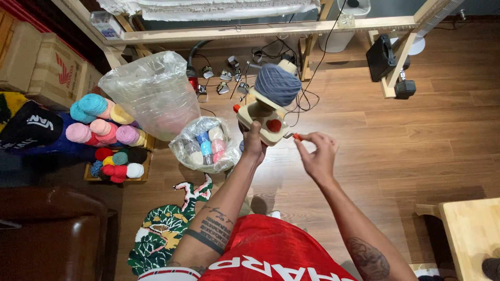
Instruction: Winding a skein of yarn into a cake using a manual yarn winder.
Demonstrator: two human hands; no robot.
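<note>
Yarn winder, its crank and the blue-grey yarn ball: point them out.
Yarn winder point(266, 124), head view, cream body.
Crank point(297, 137), head view, orange knob at right fingertips.
Yarn ball point(277, 84), head view, middle of the wound yarn.

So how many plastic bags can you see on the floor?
2. A big clear plastic bag stands beside the piled yarn, and a smaller bag holding yarn cones sits just left of the left hand. Others may be hidden.

The cream-coloured yarn winder point(263, 117) I hold sits just above the centre of the frame, tilted, off the floor. A fat cake of grey-blue yarn point(277, 84) rides on its spindle at the top. A red round knob marks its side, and a small orange-tipped crank handle point(296, 136) sticks out lower right.
</note>
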